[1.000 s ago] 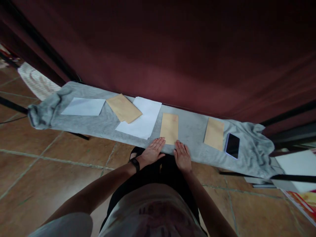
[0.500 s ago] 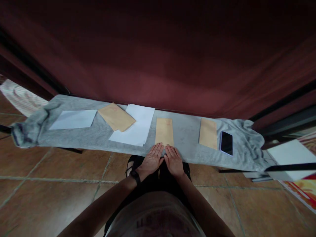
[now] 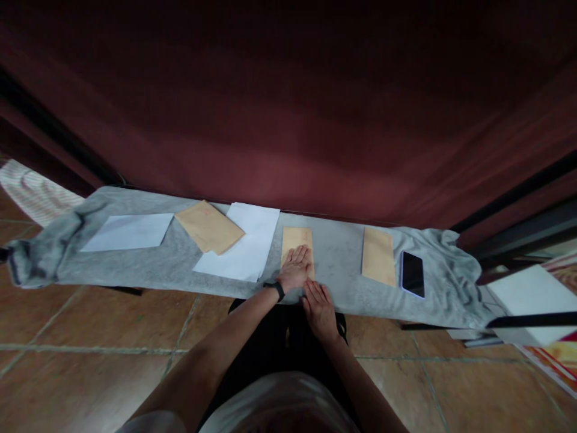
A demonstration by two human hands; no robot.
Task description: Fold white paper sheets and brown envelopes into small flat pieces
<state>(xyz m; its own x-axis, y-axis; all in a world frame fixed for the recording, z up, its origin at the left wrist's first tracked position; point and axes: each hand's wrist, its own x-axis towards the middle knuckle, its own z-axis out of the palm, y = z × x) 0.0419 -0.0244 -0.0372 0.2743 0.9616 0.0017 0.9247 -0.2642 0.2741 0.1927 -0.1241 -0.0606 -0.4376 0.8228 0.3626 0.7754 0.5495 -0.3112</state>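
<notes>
My left hand (image 3: 296, 268) lies flat, fingers stretched out, on a brown envelope (image 3: 295, 237) that rests on the grey cloth (image 3: 338, 264) covering a narrow board. A dark band is on that wrist. Just below it my right hand (image 3: 318, 302) lies open at the near edge of the cloth, fingertips by the envelope's lower end. A second brown envelope (image 3: 378, 256) lies to the right. A third brown envelope (image 3: 208, 227) lies tilted to the left, overlapping a white sheet (image 3: 244, 251).
A dark phone (image 3: 412, 273) lies on the cloth right of the envelopes. Another white sheet (image 3: 127, 232) lies at the left end. A dark red curtain (image 3: 288, 108) hangs behind the board. Brown floor tiles (image 3: 90, 349) are below, and a white board (image 3: 532, 294) is at right.
My left hand slid forward from the cloth's near edge onto the middle envelope. My right hand stayed near the edge. The view shifted slightly.
</notes>
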